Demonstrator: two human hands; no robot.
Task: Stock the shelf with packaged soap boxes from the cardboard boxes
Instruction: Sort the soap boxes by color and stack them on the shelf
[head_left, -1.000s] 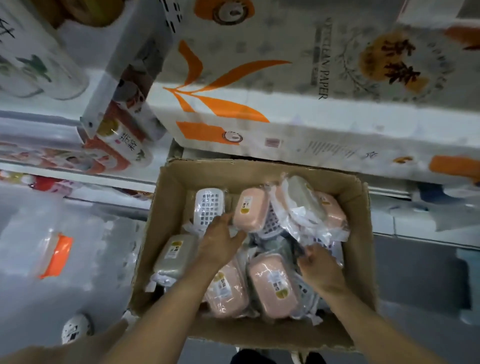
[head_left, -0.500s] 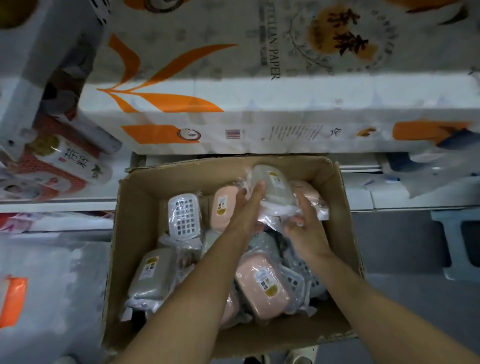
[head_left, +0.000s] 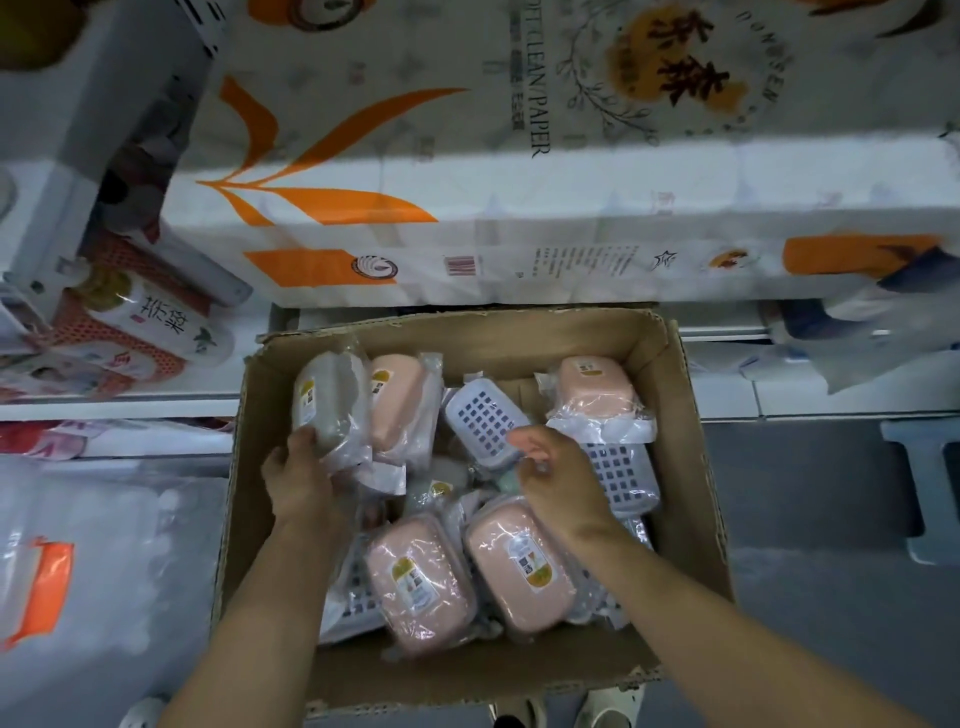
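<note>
A: Where are the wrapped soap boxes?

B: Heaped in the open cardboard box (head_left: 691, 467). A grey soap box (head_left: 327, 397) stands at ten o'clock with a pink soap box (head_left: 399, 400) just beside it; two more pink ones lie at six.

A: And the hands?

B: The left hand (head_left: 301, 483) grips the grey one's lower end. The right hand (head_left: 563, 480), fingers curled, touches a white perforated soap box (head_left: 483, 418) at the centre. Toilet paper packs (head_left: 519, 156) fill twelve o'clock.

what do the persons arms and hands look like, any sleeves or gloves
Both forearms are bare as far as the picture shows: no sleeves, no gloves. The left hand and the right hand carry no watch, ring or wristband that can be seen.
</note>
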